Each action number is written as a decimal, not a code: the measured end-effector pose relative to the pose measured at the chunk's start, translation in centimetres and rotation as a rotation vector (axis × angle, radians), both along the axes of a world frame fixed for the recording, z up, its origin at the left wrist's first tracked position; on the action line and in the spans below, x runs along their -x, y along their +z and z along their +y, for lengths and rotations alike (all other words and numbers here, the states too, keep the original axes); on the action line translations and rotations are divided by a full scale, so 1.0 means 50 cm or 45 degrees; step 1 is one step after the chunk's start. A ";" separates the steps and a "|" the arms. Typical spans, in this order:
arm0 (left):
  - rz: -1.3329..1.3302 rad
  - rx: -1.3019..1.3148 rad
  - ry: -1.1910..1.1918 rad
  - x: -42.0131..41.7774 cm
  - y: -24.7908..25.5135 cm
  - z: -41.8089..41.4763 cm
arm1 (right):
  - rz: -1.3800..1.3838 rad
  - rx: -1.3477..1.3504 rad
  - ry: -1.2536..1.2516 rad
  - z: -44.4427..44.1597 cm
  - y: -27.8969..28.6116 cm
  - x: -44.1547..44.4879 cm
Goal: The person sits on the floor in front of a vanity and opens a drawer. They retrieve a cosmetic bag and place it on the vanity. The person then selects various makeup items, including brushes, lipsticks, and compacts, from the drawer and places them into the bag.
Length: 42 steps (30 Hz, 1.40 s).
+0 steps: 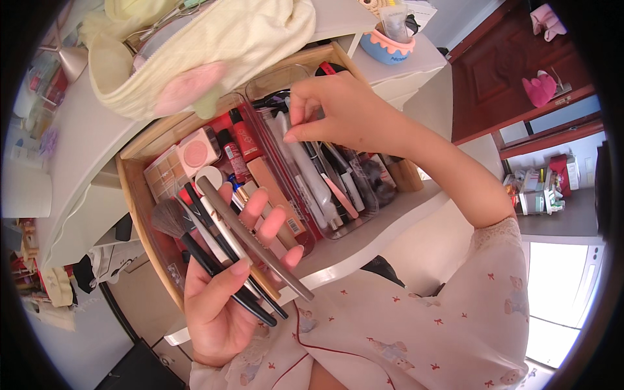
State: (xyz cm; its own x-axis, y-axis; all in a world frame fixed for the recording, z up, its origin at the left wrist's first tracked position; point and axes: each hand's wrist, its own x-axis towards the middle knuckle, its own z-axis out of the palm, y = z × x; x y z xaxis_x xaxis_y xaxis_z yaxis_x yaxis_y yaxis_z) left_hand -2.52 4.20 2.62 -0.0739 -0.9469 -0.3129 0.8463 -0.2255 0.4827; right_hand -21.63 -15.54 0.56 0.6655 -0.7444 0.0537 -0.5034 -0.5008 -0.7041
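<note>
My left hand holds a bundle of slim cosmetic items above the open drawer's front. Among them are a makeup brush with a fluffy dark head, a grey-brown pen-like stick, and several black and white pencil-like ones. Over the clear plastic organizer tray on the right, my right hand hangs with its fingers curled and the thumb near the forefinger. Whether anything is between those fingertips is hard to see. Below it in the tray lie several pens, a pink-handled tool and white, plastic-looking slim pieces.
In the wooden drawer, the left part holds a blush compact, an eyeshadow palette, red tubes and a peach box. A cream zip pouch overhangs the drawer's back. A blue-and-pink bowl stands behind, right.
</note>
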 end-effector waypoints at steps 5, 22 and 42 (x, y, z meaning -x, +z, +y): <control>-0.017 -0.002 0.004 0.000 0.002 -0.001 | 0.027 -0.051 0.083 0.000 -0.003 -0.003; 0.010 0.006 0.029 0.000 -0.002 0.000 | -0.580 0.135 -0.337 -0.011 0.011 -0.016; 0.046 0.009 -0.029 -0.004 -0.006 -0.002 | -0.270 0.518 0.171 0.015 0.026 -0.011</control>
State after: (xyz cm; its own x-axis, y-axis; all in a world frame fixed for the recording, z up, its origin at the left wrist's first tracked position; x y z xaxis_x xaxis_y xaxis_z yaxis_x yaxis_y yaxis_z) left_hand -2.34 4.09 2.33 -0.1068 -0.9470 -0.3028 0.8579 -0.2417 0.4534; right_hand -21.09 -14.79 1.87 0.6975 -0.5429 0.4677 -0.2816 -0.8079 -0.5177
